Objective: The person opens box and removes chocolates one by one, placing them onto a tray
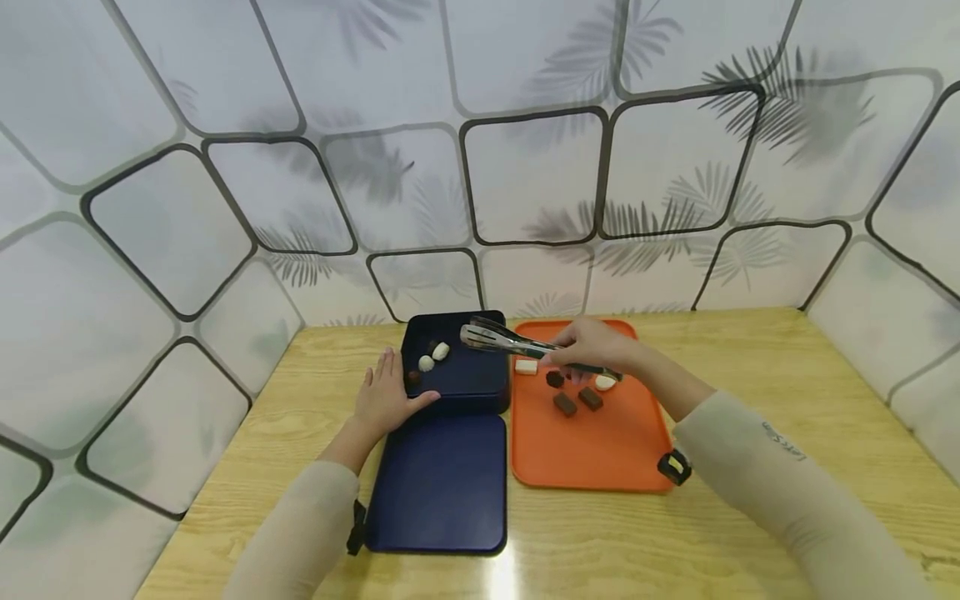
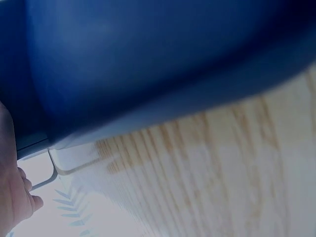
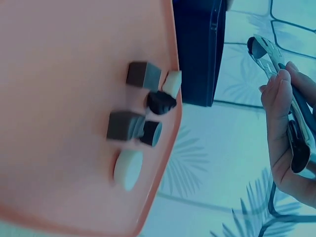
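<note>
My right hand [image 1: 592, 346] grips a pair of metal tongs [image 1: 517, 342] with dark handles. The tongs' tips hang over the right part of a dark blue box [image 1: 472, 367], and I see nothing between them. White and brown chocolates lie in the box's left part, among them a white ball [image 1: 426, 363] and a white oval piece [image 1: 441, 351]. With fingers straight, my left hand [image 1: 386, 396] rests along the box's left edge, its thumb on the front rim. Below the right hand, the orange tray [image 1: 592, 458] carries brown blocks [image 1: 565, 405], a dark round piece [image 1: 554, 379] and white pieces [image 3: 128, 169].
A flat dark blue lid [image 1: 442, 483] lies in front of the box. Box, lid and tray stand on a wooden table [image 1: 750, 383] against a patterned wall [image 1: 540, 175]. The tray's left edge is close beside the box.
</note>
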Demonstrator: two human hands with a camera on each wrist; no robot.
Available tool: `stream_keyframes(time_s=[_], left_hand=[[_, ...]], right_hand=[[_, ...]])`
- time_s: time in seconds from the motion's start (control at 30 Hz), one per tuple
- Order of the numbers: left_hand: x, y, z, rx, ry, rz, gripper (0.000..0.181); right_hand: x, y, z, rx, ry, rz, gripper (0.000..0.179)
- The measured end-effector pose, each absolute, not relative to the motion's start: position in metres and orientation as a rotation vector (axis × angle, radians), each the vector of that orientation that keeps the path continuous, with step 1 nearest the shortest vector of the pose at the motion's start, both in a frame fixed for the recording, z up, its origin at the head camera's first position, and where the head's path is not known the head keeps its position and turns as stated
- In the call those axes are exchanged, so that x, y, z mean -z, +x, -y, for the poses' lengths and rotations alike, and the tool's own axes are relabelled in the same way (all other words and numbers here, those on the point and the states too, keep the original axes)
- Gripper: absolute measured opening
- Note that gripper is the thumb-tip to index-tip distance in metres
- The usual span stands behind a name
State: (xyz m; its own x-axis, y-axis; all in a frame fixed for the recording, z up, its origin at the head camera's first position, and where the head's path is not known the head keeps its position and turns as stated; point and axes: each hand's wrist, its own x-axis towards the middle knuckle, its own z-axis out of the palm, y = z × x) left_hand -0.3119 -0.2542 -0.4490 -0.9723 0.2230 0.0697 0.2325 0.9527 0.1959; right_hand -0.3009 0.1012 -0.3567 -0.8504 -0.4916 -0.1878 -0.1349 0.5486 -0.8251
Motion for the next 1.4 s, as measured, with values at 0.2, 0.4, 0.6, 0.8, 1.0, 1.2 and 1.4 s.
stream_keyframes(time_s=[0.2, 0.4, 0.6, 0.8, 1.0, 1.2, 1.4], left_hand=[[0.447, -0.311, 0.253, 0.327, -0.362, 3.058, 0.107], [0.447, -0.310, 0.253, 0.323, -0.367, 3.061, 0.107], [0.450, -0.311, 0.255, 0.316, -0.377, 3.051, 0.108], [0.452, -0.311, 0.255, 0.322, -0.366, 3.062, 0.108], [0.451, -0.312, 0.255, 0.311, -0.375, 3.044, 0.110], [0.449, -0.311, 0.254, 0.320, -0.374, 3.039, 0.107], [0.450, -0.312, 0.254, 0.325, -0.377, 3.043, 0.107]], right_hand=[[0.358, -0.296, -0.124, 1.226, -0.500, -2.420, 0.030], [0.363, -0.290, -0.146, 1.228, -0.481, -2.444, 0.026], [0.368, -0.285, -0.169, 1.204, -0.425, -2.467, 0.032], [0.374, -0.278, -0.192, 1.154, -0.376, -2.501, 0.029], [0.378, -0.275, -0.213, 1.100, -0.333, -2.548, 0.032], [0.379, -0.271, -0.224, 1.042, -0.357, -2.587, 0.029], [0.379, -0.266, -0.228, 1.003, -0.343, -2.590, 0.027]])
